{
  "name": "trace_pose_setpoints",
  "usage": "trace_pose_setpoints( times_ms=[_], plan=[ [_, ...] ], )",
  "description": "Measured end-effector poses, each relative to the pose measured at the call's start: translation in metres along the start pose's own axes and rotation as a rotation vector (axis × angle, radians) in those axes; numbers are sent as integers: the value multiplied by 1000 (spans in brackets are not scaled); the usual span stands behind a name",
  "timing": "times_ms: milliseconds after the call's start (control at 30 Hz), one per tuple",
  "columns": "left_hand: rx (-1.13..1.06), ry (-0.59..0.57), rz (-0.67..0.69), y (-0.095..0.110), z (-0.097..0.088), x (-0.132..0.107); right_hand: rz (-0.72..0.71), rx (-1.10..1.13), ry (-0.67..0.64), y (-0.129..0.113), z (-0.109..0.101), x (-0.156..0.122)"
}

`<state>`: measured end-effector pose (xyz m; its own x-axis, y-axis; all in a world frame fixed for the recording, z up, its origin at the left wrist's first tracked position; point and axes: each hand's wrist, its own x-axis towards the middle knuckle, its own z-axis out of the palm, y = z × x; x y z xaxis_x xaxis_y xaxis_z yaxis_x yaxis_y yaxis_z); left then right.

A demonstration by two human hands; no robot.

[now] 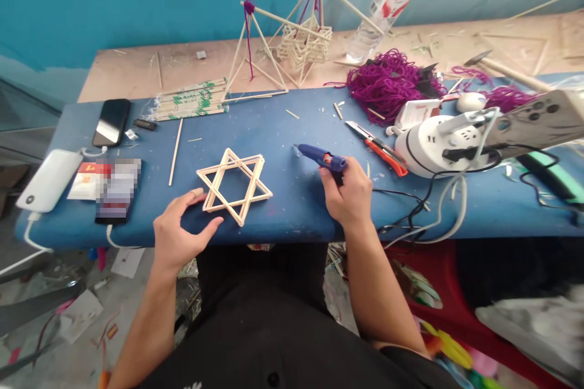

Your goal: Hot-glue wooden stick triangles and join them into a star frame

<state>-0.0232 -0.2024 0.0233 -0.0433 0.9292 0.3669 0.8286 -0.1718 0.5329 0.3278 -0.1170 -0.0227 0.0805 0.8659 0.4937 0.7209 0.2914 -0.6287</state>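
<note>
A six-pointed star frame of pale wooden sticks [235,185] lies flat on the blue table [292,213] near its front edge. My left hand [180,228] rests just left of the star, fingers apart, fingertips beside its lower left point and holding nothing. My right hand [349,194] is closed round the handle of a blue glue gun [322,159], whose nozzle points left and away from the star. The gun's black cord runs off to the right.
An orange box cutter [376,149], a white power hub [438,146] with tangled cables, purple yarn [387,85], stick pyramids [258,55], a chopstick pack [189,100], a loose stick [176,152], a black phone [112,121] and a white power bank [48,179] lie around.
</note>
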Motion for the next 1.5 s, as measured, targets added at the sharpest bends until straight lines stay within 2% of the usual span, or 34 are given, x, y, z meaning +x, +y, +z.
trace_pose_setpoints(
  times_ms=[133, 300, 433, 533, 633, 700, 767, 833, 900, 967, 1000, 1067, 1133, 1267, 1367, 1500],
  plan=[
    [57, 97, -10, -1, 14, -4, -4, -18, 3, 0, 0, 1],
    [85, 89, 21, 7, 26, 12, -32, -15, 15, -1, 0, 1],
    [204, 98, -28, 11, 46, 41, -25, -15, 36, -2, 0, 1],
    [321, 121, -121, 10, 61, 70, -4, 5, 45, -3, 0, 0],
    [371, 176, -160, 6, 63, 94, -8, 41, 70, -4, -3, 0],
    [346, 275, -90, 6, 57, 99, -28, 78, 107, -8, -6, -2],
    [255, 366, 31, 15, 50, 96, -24, 131, 142, -15, -8, -4],
    [89, 354, 137, 32, 46, 84, 4, 202, 160, -28, -7, -9],
    [-162, 175, 203, 54, 49, 67, 25, 298, 158, -44, -2, -18],
    [-490, -117, 173, 74, 59, 49, 32, 427, 129, -63, 7, -27],
    [-643, -224, 139, 83, 65, 42, 27, 503, 113, -72, 12, -32],
    [-844, -327, 70, 94, 77, 31, -10, 618, 90, -88, 20, -38],
    [-934, -287, -49, 100, 86, 26, -91, 634, 36, -101, 25, -40],
    [-1050, -96, -316, 100, 89, 32, -211, 557, -132, -113, 21, -33],
    [-1089, -51, -280, 91, 82, 44, -272, 520, -242, -112, 14, -26],
    [-1118, -8, -167, 76, 68, 66, -323, 427, -280, -104, 3, -14]
  ],
)
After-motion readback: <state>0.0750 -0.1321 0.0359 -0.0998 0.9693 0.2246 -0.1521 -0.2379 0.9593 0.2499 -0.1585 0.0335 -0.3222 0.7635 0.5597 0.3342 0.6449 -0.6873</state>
